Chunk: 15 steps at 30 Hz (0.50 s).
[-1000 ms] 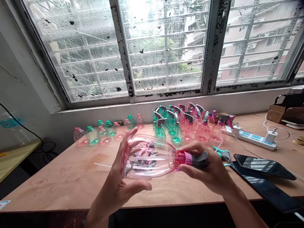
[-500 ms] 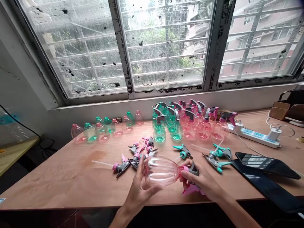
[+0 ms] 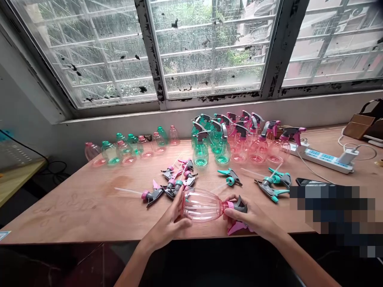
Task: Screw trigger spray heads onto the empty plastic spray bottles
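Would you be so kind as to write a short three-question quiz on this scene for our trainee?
1. How is the held pink bottle oriented?
A) upright
B) on its side
C) upside down

2. True or false: the left hand is at the bottle's base end, the right hand at its neck end.

3. Fill in: the bottles without spray heads stand to the ____ of the group fitted with them.

Key: 1. B; 2. True; 3. left.
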Tool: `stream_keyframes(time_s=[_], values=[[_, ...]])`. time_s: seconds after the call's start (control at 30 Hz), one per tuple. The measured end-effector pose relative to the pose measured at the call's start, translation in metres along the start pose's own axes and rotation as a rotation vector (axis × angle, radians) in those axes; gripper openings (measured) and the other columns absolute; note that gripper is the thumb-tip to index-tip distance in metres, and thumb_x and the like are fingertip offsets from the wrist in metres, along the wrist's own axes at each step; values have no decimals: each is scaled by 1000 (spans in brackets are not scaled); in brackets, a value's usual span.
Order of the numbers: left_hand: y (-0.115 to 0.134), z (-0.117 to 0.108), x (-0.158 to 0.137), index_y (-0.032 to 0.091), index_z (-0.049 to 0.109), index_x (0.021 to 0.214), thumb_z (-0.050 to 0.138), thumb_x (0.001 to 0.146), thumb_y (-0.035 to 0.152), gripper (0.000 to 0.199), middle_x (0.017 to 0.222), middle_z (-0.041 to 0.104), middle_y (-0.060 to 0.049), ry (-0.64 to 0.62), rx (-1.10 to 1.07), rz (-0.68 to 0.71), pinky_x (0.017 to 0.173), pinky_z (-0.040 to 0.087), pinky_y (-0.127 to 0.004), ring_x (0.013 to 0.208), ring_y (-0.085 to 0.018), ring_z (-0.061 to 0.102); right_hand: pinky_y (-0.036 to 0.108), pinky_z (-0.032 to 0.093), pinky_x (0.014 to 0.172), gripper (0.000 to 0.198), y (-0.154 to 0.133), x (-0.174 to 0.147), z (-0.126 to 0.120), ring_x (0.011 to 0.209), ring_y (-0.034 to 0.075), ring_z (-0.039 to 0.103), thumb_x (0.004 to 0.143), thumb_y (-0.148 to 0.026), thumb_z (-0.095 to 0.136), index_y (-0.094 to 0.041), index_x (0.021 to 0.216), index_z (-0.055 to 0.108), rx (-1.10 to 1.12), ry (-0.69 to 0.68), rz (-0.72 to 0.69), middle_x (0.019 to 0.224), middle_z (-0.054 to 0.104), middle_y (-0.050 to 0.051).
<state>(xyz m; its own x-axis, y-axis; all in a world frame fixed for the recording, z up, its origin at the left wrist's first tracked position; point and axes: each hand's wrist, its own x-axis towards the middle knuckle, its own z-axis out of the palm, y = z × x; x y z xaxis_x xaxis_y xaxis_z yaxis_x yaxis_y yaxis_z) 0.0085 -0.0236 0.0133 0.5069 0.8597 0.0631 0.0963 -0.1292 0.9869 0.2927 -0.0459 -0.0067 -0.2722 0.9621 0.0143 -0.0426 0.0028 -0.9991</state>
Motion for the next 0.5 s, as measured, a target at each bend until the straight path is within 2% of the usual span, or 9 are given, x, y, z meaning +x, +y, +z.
stream_keyframes(time_s=[0.07, 0.17, 0.3, 0.43, 0.5], values=[[1, -2, 0, 31, 21, 161, 75, 87, 43, 93, 161, 39, -14, -48, -26, -46, 120, 33, -54, 150, -37, 32, 27, 54, 62, 38, 0, -1, 0, 64, 16, 68, 84, -46, 79, -17, 103, 62, 15, 32, -4, 74, 74, 1], [2, -2, 0, 32, 13, 161, 83, 81, 35, 106, 146, 55, -15, -116, -31, -89, 114, 41, -54, 142, -35, 46, 28, 55, 61, 39, 0, 0, 0, 63, 16, 68, 82, -49, 80, -17, 97, 62, 51, 83, 4, 73, 74, 1], [2, 1, 0, 36, 11, 161, 83, 80, 32, 108, 136, 60, -11, -71, 4, -27, 110, 47, -50, 132, -32, 54, 28, 54, 61, 41, 3, 1, 0, 64, 18, 70, 81, -52, 79, -17, 96, 62, 48, 109, -8, 72, 75, 2], [1, 0, 0, 36, 12, 161, 90, 71, 36, 119, 135, 58, -11, -49, -17, -28, 107, 49, -47, 132, -34, 51, 27, 54, 59, 41, 6, 0, 1, 66, 19, 72, 83, -52, 78, -18, 98, 61, 22, 108, -8, 73, 76, 2], [0, -2, 0, 34, 14, 161, 83, 79, 45, 108, 135, 58, -12, -54, -25, -53, 108, 47, -49, 128, -33, 53, 28, 56, 64, 40, 6, 0, 2, 68, 19, 73, 81, -50, 80, -18, 98, 61, 30, 100, -20, 75, 76, 2]])
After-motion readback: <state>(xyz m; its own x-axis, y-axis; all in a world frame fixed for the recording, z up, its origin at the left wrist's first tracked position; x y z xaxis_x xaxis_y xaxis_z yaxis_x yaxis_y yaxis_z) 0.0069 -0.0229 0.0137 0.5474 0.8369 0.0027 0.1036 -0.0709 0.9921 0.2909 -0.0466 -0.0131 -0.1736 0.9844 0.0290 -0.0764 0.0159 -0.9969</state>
